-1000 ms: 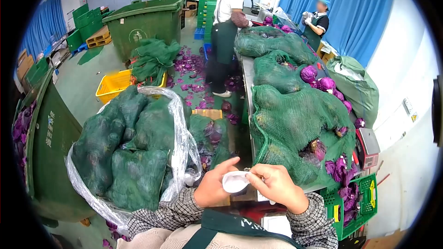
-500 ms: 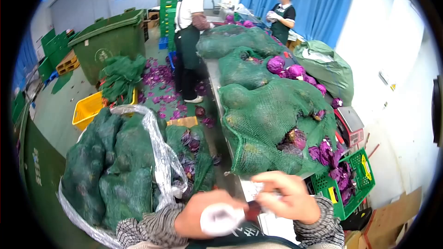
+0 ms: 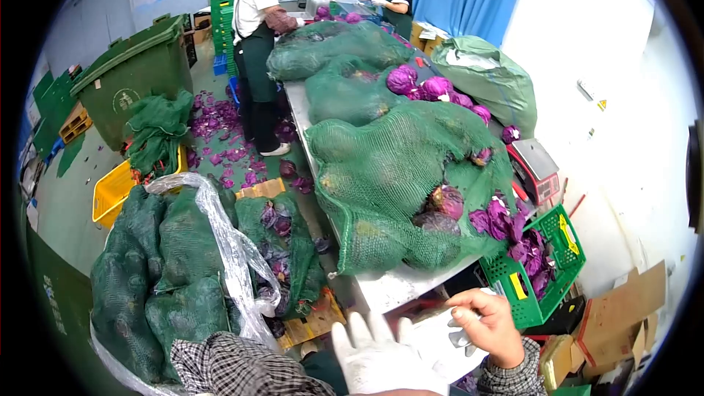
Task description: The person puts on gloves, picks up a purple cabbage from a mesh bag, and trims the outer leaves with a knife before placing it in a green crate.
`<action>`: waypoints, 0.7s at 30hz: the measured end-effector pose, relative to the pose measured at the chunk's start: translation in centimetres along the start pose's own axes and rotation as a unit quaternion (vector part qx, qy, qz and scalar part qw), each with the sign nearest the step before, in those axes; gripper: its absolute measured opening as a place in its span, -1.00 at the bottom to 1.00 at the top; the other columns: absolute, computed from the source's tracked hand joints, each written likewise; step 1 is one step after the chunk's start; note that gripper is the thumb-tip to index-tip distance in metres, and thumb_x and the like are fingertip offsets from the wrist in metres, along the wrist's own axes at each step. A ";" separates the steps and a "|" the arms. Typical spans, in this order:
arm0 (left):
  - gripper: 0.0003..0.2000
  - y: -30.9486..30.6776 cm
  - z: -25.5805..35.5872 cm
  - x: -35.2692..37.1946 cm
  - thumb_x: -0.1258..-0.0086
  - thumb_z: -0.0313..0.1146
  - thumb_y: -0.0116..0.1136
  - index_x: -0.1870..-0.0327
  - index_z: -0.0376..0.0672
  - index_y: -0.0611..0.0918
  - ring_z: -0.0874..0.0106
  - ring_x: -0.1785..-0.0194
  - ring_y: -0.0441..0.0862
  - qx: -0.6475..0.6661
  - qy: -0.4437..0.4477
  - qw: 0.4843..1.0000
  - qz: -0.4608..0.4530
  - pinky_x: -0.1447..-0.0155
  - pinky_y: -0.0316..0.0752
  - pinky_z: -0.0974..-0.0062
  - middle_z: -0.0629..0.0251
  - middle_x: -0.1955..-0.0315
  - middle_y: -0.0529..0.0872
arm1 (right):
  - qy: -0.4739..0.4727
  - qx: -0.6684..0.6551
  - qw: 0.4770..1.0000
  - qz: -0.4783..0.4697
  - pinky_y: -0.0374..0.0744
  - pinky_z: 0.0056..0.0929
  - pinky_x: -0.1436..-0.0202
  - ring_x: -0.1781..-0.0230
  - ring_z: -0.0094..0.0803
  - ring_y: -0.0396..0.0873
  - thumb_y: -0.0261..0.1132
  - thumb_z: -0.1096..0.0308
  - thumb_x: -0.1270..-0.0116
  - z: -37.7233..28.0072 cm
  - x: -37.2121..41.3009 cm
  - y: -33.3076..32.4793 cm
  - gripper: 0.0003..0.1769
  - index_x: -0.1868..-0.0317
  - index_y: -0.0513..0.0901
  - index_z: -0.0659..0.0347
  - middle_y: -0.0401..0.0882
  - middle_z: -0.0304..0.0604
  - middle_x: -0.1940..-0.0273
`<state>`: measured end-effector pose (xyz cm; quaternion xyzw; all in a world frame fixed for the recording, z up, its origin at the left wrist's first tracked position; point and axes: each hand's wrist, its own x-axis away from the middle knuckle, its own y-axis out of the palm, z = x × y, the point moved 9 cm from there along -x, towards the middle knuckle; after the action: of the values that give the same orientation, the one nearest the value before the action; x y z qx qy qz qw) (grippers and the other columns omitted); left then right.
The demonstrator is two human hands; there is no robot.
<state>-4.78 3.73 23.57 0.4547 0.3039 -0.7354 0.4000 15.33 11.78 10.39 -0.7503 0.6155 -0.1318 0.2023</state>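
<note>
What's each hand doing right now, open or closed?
Left hand: open, fingers spread inside a white fabric glove.
Right hand: bare, closed on a second white fabric glove.

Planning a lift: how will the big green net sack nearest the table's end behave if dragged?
Probably heavy: the net sack bulges with many cabbage heads. Likely floppy, since the mesh sags over the table. Purple heads show at its right side, so some may roll out.

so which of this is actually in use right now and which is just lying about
In use: gloved left hand; bare right hand gripping a white glove.
Lying about: net sacks, table, loose cabbages, green crate, scale, bin.
</note>
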 end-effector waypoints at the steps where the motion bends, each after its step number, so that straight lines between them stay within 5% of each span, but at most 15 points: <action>1: -0.72 1.5 -2.5 0.4 -0.35 -0.33 -0.03 0.18 -0.39 0.62 0.09 0.14 0.62 -0.025 -0.098 0.985 -0.139 0.00 0.52 0.18 -0.03 0.22 0.63 | 0.015 -0.024 1.000 0.012 0.54 -0.57 0.26 0.34 -0.53 0.61 0.32 0.43 -0.27 0.1 0.1 -0.9 -0.81 0.17 0.64 0.38 0.67 -0.15 0.33; 3: -0.57 3.1 -6.8 2.7 -0.40 -0.11 -0.04 0.01 -0.36 0.57 0.10 0.04 0.59 -0.146 -0.230 0.847 -0.457 -0.07 0.48 0.23 -0.04 0.11 0.60 | -0.046 -0.023 0.999 -0.002 0.53 -0.56 0.27 0.36 -0.52 0.59 0.34 0.42 -0.23 -2.6 -0.7 -1.9 -0.76 0.16 0.61 0.40 0.64 -0.15 0.35; 5: -0.60 -2.0 -9.9 2.7 -0.26 -0.36 0.28 -0.11 -0.25 0.53 0.35 0.14 0.68 -0.134 -0.213 0.960 -0.120 0.04 0.58 0.48 0.15 0.13 0.67 | -0.078 -0.028 0.995 -0.054 0.41 -0.61 0.38 0.42 -0.61 0.46 0.32 0.29 -0.18 -4.6 -2.6 -0.5 -0.60 0.04 0.56 0.39 0.55 -0.25 0.37; 6: -0.51 -3.1 -12.6 3.3 -0.14 -0.39 0.36 -0.12 -0.19 0.50 0.36 0.09 0.68 -0.064 -0.380 0.922 -0.048 0.03 0.56 0.43 0.14 0.13 0.67 | -0.114 0.007 0.991 -0.069 0.41 -0.61 0.38 0.40 -0.61 0.47 0.34 0.34 -0.17 -5.7 -3.9 0.5 -0.56 -0.04 0.53 0.36 0.54 -0.25 0.35; 9: -0.21 -3.7 -16.1 4.0 -0.12 -0.37 0.40 -0.39 -0.20 0.24 0.41 0.02 0.63 -0.086 -0.407 0.907 -0.072 -0.05 0.51 0.48 0.16 0.08 0.65 | -0.088 0.050 0.990 -0.099 0.38 -0.60 0.43 0.45 -0.66 0.40 0.34 0.30 -0.25 -6.7 -7.6 3.0 -0.77 0.25 0.59 0.32 0.49 -0.32 0.47; 11: -0.16 -4.8 -17.1 4.5 -0.09 -0.38 0.43 -0.41 -0.22 0.20 0.45 -0.03 0.58 -0.099 -0.392 0.914 -0.045 -0.09 0.48 0.48 0.15 0.06 0.63 | -0.097 0.059 0.989 -0.100 0.36 -0.57 0.45 0.49 -0.66 0.37 0.31 0.28 -0.29 -6.1 -9.4 3.4 -0.74 0.40 0.55 0.32 0.47 -0.35 0.53; 13: -0.11 -6.1 -17.7 5.9 -0.03 -0.43 0.46 -0.41 -0.27 0.19 0.40 -0.09 0.54 -0.070 -0.468 0.879 -0.061 -0.18 0.42 0.46 0.13 -0.03 0.57 | -0.101 0.073 0.985 -0.116 0.35 -0.54 0.49 0.53 -0.66 0.35 0.29 0.30 -0.31 -6.1 -10.2 3.8 -0.75 0.43 0.54 0.31 0.46 -0.35 0.57; 15: -0.10 -9.5 -14.9 4.5 0.00 -0.44 0.48 -0.40 -0.29 0.19 0.33 -0.12 0.52 -0.229 -0.314 0.921 -0.017 -0.22 0.39 0.39 0.12 -0.05 0.57 | -0.125 0.108 0.979 -0.117 0.35 -0.53 0.51 0.54 -0.66 0.35 0.28 0.30 -0.31 -6.5 -10.7 4.1 -0.75 0.44 0.54 0.31 0.46 -0.34 0.58; 16: -0.21 -10.5 -13.1 3.6 -0.01 -0.43 0.47 -0.33 -0.30 0.31 0.29 -0.15 0.51 -0.194 -0.280 0.940 0.033 -0.24 0.38 0.33 0.11 -0.05 0.58 | -0.130 0.114 0.979 -0.109 0.36 -0.53 0.52 0.56 -0.67 0.36 0.27 0.31 -0.31 -7.0 -10.8 4.3 -0.75 0.44 0.54 0.32 0.47 -0.34 0.60; 19: -0.51 -6.6 -10.2 1.2 -0.05 -0.37 0.44 -0.03 -0.29 0.56 0.18 -0.06 0.55 -0.334 -0.129 0.924 -0.137 -0.16 0.42 0.28 0.10 0.05 0.62 | -0.112 0.084 0.984 -0.108 0.50 -0.26 0.39 0.50 -0.17 0.58 0.26 0.19 -0.21 -6.3 -12.0 5.2 -0.69 0.42 0.59 0.34 0.58 0.03 0.53; 21: -0.68 -6.0 -12.7 2.8 -0.06 -0.29 0.41 0.20 -0.22 0.63 0.18 0.02 0.53 -0.425 -0.178 0.869 -0.182 -0.17 0.39 0.18 0.18 0.26 0.64 | -0.117 0.068 0.985 -0.108 0.50 -0.27 0.39 0.50 -0.18 0.59 0.26 0.20 -0.21 -6.4 -12.3 5.6 -0.71 0.43 0.59 0.32 0.57 0.01 0.54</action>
<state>-5.26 16.16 16.43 0.0390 0.5884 -0.6629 0.4613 5.04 22.02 14.07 -0.8070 0.4926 -0.1055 0.3081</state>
